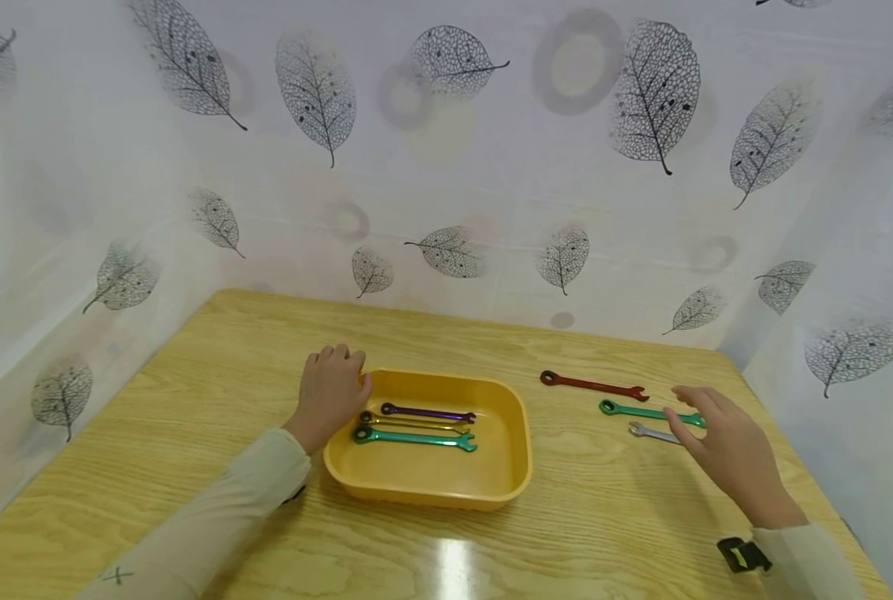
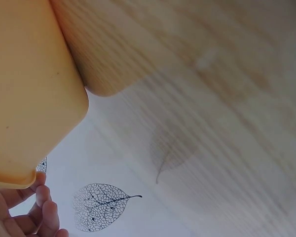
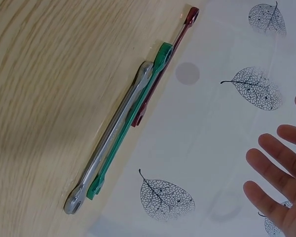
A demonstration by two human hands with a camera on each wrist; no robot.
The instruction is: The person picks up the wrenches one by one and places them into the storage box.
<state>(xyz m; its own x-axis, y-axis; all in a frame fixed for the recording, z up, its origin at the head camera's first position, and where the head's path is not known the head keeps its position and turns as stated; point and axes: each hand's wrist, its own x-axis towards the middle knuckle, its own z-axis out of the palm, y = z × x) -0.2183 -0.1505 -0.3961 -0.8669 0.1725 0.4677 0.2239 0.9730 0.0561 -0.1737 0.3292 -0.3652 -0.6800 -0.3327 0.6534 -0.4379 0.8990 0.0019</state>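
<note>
My left hand (image 1: pixel 330 396) grips the left rim of a yellow plastic tray (image 1: pixel 446 498); in the left wrist view its curled fingers (image 2: pixel 48 212) are at the rim. Inside the tray lie a purple combination wrench (image 1: pixel 427 412), a gold wrench (image 1: pixel 414 424) and a teal-green wrench (image 1: pixel 416 438), roughly parallel. My right hand (image 1: pixel 735 454) hovers over the table's right side, fingers spread and holding nothing. Beneath and beside it are a silver wrench (image 3: pixel 108 138), a green wrench (image 3: pixel 130 116) and a red wrench (image 1: pixel 596 386). From the head, the hand partly covers the silver one.
The wood-grain table (image 1: pixel 611 533) meets a white, leaf-printed cloth (image 1: pixel 491 175) at its back and sides. A black strap piece with a yellow mark (image 1: pixel 743 555) is by the right wrist. The tray's walls stand between the two sets of wrenches.
</note>
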